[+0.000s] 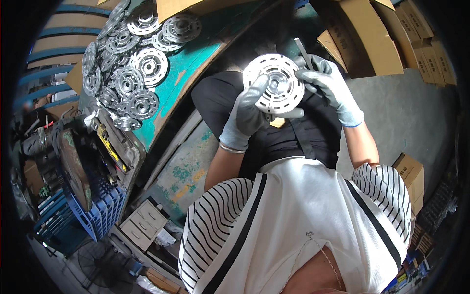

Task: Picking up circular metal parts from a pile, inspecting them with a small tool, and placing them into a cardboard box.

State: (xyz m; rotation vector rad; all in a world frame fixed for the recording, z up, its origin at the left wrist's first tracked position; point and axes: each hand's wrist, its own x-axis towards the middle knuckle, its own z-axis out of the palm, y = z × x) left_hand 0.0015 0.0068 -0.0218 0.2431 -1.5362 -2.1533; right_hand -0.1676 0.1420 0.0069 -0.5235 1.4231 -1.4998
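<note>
The round, silver, slotted metal disc is held up over the person's lap, and everything else here is placed against it. The left hand, in a grey knit glove, grips the disc from below and to its left, thumb laid across the face toward the raised hub, fingers closed behind the lower rim. The right hand, gloved the same way, is closed around a slim grey metal tool whose shaft rises just above the disc's right edge; the working tip seems to meet that rim, though the glove hides the contact.

Judging by the grip, the step in hand is working the disc's edge with the tool, perhaps trimming or cleaning it. A next move would call for turning the disc in the left hand while the tool holds a steady angle at the rim.

Far left of the disc, a heap of matching silver discs lies on a teal, worn surface. To its upper right stand brown cardboard boxes.
</note>
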